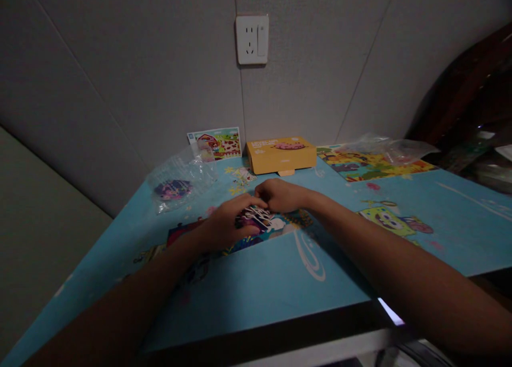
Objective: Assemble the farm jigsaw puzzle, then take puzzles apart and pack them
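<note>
A colourful picture sheet that looks like a jigsaw puzzle (256, 240) lies on the blue table, its middle partly covered by my hands. My left hand (228, 223) rests on it with thumb and fingers apart, the fingertips reaching the other hand. At the puzzle's far edge my right hand (279, 194) is closed, fingers curled down; whatever they grip is hidden. Between the hands a dark patch with white lines shows. Left of the puzzle, red and dark pieces lie partly behind my left forearm.
A yellow box (282, 156) stands against the wall, beside a farm picture card (226, 143). A clear plastic bag (180, 183) with dark pieces lies left. Another picture sheet (360, 167) is at the back right under a clear bag (408, 148). The table (264, 287) has printed cartoon figures.
</note>
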### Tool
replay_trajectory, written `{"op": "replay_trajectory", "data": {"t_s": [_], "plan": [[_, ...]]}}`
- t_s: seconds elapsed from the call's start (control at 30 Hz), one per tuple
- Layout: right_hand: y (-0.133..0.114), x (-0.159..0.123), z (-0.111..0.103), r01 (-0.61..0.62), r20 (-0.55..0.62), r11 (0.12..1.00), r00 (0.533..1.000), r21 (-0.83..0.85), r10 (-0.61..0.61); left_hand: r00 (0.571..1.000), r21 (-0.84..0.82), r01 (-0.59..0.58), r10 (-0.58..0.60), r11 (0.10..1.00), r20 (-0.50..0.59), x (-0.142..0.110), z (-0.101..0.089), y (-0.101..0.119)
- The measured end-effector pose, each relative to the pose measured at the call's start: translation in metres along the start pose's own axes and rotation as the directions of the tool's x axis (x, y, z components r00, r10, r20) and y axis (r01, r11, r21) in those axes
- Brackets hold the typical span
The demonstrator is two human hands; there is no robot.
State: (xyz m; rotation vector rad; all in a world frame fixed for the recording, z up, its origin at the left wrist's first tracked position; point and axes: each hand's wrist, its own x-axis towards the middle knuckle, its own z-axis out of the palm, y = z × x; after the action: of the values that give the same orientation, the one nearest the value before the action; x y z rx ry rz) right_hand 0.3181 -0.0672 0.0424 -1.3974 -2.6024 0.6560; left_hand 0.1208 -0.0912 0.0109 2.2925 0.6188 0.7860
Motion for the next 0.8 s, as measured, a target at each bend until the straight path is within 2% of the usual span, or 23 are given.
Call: {"op": "replay_trajectory", "data": {"t_s": [0.07,0.13,0.23,0.3,0.37,0.43,0.5,0.57,0.63,0.73,0.8], "plan": [[0.001,0.001,0.0,0.003,0.012,1.0,1.0,0.013,-0.003,0.993,0.082,-0.06,0.051,0.995,0.104,0.001,0.004,0.003],[0.002,0.001,0.0,-0.014,0.017,0.999,1.0,0.043,0.014,0.993,0.094,-0.071,0.061,0.993,0.105,0.0,0.004,0.004],[0.002,0.001,0.0,-0.048,-0.092,0.996,0.994,0.072,0.054,0.999,0.031,0.011,-0.01,0.999,-0.036,0.0,0.0,0.0],[0.002,0.003,0.001,-0.051,-0.208,0.994,0.976,0.099,0.071,0.982,-0.038,0.096,-0.101,0.995,-0.161,0.0,-0.005,-0.003],[0.002,0.005,0.004,-0.029,-0.257,0.978,0.963,0.208,0.083,0.953,-0.049,0.145,-0.153,0.988,-0.262,0.0,-0.01,-0.008],[0.003,0.007,0.008,0.008,-0.252,0.924,0.963,0.383,0.096,0.931,0.008,0.15,-0.138,0.989,-0.338,0.001,-0.013,-0.012],[0.002,0.01,0.011,0.058,-0.241,0.855,0.967,0.515,0.079,0.927,0.029,0.156,-0.136,0.987,-0.348,0.002,-0.014,-0.015],[0.001,0.011,0.013,0.092,-0.216,0.823,0.976,0.56,0.038,0.934,-0.024,0.205,-0.203,0.979,-0.294,0.003,-0.016,-0.017],[-0.002,0.01,0.014,0.117,-0.217,0.849,0.976,0.516,-0.002,0.921,-0.089,0.25,-0.265,0.964,-0.285,0.003,-0.019,-0.016],[-0.007,0.006,0.018,0.141,-0.302,0.961,0.951,0.239,-0.065,0.847,-0.132,0.214,-0.251,0.968,-0.469,0.003,-0.028,-0.014],[-0.01,0.003,0.023,0.14,-0.286,0.99,0.949,0.007,-0.132,0.795,-0.135,0.178,-0.224,0.975,-0.564,0.003,-0.032,-0.013]]}}
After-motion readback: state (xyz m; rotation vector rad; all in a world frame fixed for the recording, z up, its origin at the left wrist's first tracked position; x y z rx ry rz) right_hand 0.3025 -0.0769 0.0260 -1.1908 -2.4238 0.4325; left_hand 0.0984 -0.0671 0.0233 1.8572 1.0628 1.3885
